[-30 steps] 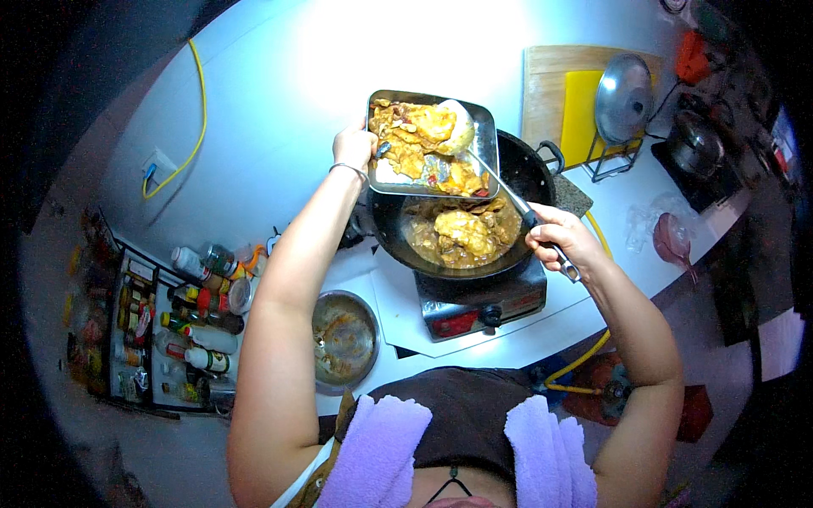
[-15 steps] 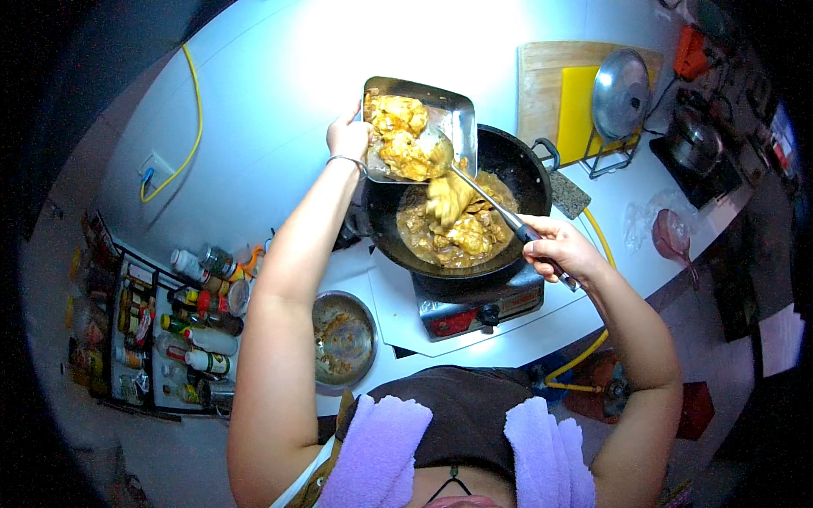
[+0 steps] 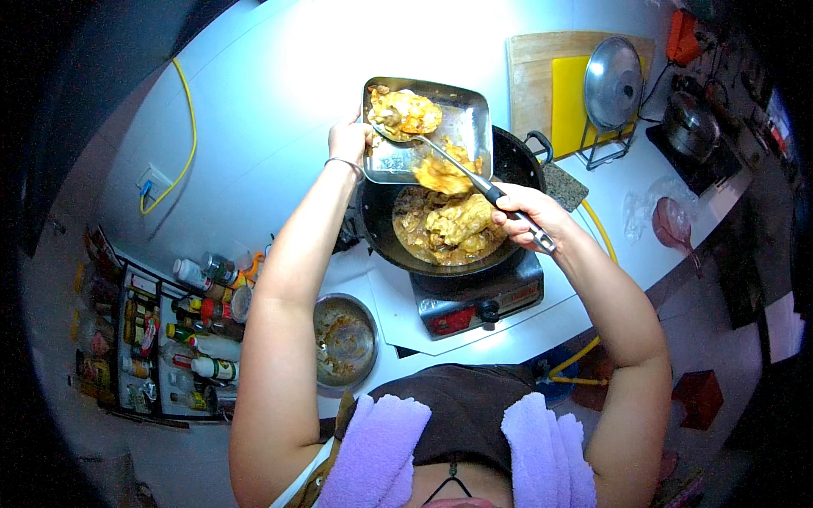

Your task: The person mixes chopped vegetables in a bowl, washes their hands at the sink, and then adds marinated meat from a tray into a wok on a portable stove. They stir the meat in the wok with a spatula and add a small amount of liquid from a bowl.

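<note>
Our left hand (image 3: pixel 348 142) raised, clamped on the left side of the tray (image 3: pixel 466 118), right hand (image 3: pixel 533 213) lower, apart, wrapped around the spoon (image 3: pixel 484 186) above the pan (image 3: pixel 378 216)

Tray (image 3: pixel 464 127) shiny mtl; wok (image 3: pixel 516 165) dull mtl; ladle hndl (image 3: pixel 489 191) smooth plstc; towel (image 3: pixel 381 449) fuzzy cloth.

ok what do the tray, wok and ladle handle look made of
Tray: probably stainless steel, polished, showing silvery reflections. Wok: likely metal, perhaps coated, judging by its dull black surface. Ladle handle: silvery metal shaft; glossy black grip, perhaps plastic.
</note>
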Demonstrator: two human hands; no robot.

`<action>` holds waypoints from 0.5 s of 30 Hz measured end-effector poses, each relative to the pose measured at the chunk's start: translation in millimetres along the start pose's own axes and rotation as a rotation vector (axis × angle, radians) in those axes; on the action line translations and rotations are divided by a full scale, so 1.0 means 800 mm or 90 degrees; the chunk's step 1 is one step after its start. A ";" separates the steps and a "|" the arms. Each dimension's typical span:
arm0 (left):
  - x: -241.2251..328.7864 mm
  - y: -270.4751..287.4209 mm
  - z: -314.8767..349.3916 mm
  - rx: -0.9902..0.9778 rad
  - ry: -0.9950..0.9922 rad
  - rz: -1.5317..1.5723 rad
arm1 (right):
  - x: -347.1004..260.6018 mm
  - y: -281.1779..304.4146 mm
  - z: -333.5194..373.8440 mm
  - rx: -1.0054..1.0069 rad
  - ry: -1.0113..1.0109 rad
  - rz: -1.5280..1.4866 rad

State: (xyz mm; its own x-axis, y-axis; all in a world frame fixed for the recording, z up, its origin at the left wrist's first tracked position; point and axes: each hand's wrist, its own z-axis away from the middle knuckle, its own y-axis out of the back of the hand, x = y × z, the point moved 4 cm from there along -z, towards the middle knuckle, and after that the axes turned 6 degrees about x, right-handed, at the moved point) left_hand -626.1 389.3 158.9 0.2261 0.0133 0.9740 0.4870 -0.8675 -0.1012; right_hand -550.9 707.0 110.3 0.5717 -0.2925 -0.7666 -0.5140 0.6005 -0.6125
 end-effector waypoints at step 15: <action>0.063 0.081 -0.005 0.167 -0.228 -0.131 | -0.002 0.024 0.098 0.306 0.234 0.835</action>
State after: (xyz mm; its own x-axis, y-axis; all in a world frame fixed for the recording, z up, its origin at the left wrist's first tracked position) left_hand -586.7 332.0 202.0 0.3566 0.3820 0.8526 0.7383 -0.6745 -0.0066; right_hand -511.5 776.8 114.9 -0.3661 0.5289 -0.7656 -0.2267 0.7473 0.6247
